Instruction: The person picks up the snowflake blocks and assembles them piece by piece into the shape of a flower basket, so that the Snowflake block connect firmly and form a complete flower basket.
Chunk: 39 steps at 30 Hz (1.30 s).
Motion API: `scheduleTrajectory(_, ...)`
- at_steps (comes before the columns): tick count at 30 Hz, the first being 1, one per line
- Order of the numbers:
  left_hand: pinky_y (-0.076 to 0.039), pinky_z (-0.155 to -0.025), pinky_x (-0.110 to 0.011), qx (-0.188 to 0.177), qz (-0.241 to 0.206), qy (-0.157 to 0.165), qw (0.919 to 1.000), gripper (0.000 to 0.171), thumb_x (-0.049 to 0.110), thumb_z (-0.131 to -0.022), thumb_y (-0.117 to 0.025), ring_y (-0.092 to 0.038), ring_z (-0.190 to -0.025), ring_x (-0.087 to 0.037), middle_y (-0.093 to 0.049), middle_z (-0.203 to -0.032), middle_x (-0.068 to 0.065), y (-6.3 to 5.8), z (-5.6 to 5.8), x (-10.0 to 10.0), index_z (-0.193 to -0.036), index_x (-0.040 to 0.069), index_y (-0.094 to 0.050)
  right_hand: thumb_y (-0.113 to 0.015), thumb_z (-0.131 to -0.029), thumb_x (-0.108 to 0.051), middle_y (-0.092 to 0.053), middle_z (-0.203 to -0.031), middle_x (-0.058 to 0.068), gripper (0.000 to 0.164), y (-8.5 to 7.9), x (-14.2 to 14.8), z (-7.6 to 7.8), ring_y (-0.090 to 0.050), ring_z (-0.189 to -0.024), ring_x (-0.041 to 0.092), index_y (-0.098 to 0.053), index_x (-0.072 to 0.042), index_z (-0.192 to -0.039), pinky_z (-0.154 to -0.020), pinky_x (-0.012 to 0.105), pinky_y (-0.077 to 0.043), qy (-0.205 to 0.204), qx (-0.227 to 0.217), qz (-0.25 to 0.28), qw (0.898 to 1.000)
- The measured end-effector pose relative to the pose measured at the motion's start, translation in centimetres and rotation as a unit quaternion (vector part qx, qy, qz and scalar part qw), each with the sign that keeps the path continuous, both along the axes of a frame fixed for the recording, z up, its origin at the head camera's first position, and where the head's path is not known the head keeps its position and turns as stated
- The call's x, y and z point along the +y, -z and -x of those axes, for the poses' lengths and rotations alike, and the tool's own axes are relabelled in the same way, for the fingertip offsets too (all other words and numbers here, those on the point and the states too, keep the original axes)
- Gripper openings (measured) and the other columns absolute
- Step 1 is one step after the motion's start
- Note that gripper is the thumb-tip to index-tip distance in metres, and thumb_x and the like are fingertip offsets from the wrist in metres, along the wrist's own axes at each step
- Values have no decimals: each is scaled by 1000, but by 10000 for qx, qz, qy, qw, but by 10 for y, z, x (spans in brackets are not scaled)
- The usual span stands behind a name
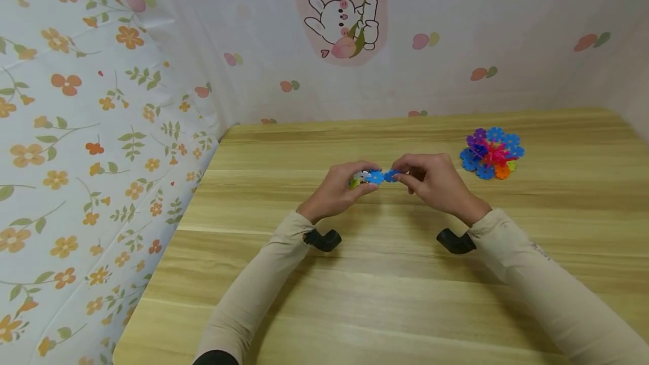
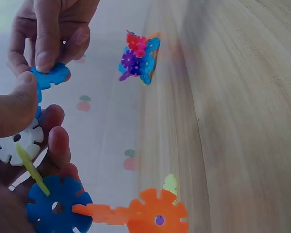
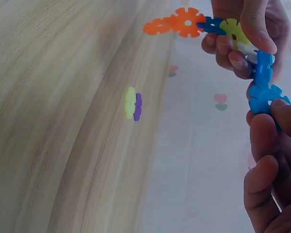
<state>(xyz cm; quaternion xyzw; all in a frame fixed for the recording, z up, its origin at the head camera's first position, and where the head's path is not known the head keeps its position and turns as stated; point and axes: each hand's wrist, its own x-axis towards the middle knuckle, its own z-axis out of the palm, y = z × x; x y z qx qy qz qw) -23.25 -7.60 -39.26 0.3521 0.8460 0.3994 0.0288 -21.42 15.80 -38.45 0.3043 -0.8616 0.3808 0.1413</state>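
My left hand (image 1: 334, 191) grips a joined chain of notched plastic snowflake discs. Its blue disc (image 1: 376, 177) pokes out between thumb and fingers, while a white disc (image 2: 8, 149) lies against the palm. Past that come a yellow-green disc (image 3: 231, 30), a dark blue disc (image 2: 41, 206) and orange discs (image 3: 187, 22). Between thumb and fingertips, my right hand (image 1: 440, 183) pinches another blue disc (image 3: 263, 97). This disc meets the chain's blue end; how deep the slots engage, I cannot tell.
On the wooden table (image 1: 385, 303), a cluster of joined discs (image 1: 490, 154) in blue, purple, pink and orange stands at the back right. The right wrist view also shows a yellow-green disc (image 3: 129, 103) beside a purple disc (image 3: 138, 108). A patterned cloth (image 1: 243, 27) hangs behind.
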Motion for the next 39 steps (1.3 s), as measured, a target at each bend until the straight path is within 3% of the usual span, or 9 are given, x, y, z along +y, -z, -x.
scheduleTrajectory(6,-55,-93,-26,26,-21,37,10000,34,17,-98,-65,-69,-110,-18,-69,-128,-10,0,0,3,-130,5,-64,-74,-86,3,-68,-68,0,11,2,-2,-1,-59,-50,7,-75,-5,-94,-53,21,-52,19,271,-45,9996)
scheduleTrajectory(15,-54,-86,-21,-82,-160,-71,9998,29,12,-96,-67,-70,-102,-18,-72,-121,-11,2,-4,9,-124,4,-67,-72,-88,4,-66,-63,-2,10,1,-7,-4,-59,-49,8,-75,-6,-89,-49,22,-50,-16,-69,339,9994)
scheduleTrajectory(23,-52,-83,-19,-84,-146,-110,9998,29,12,-96,-66,-69,-101,-17,-72,-121,-12,2,-4,9,-124,4,-67,-72,-87,6,-64,-62,-4,13,0,-12,-3,-58,-50,5,-74,-7,-87,-51,23,-50,-137,44,354,9993)
scheduleTrajectory(30,-46,-69,-17,-387,20,-95,9992,30,18,-99,-64,-60,-83,-13,-72,-112,-9,-4,2,-7,-127,7,-65,-71,-91,-4,-70,-69,-1,7,-5,-13,11,-58,-51,-1,-74,-10,-94,-49,24,-50,-356,-458,-139,9982)
scheduleTrajectory(35,-36,-60,-21,-605,-12,-322,9976,32,23,-100,-63,-46,-65,-13,-71,-106,-7,-7,7,-18,-130,11,-64,-71,-93,-8,-73,-76,5,4,-5,-10,28,-65,-56,13,-74,-9,-95,-53,25,-52,-493,-961,-542,9927)
scheduleTrajectory(39,-32,-58,-24,-610,-50,-582,9964,34,25,-100,-62,-35,-58,-14,-73,-106,-5,-9,8,-24,-132,14,-64,-68,-94,-6,-75,-85,11,7,3,-14,45,-67,-64,21,-74,-5,-97,-60,30,-55,-538,-1514,-1080,9811)
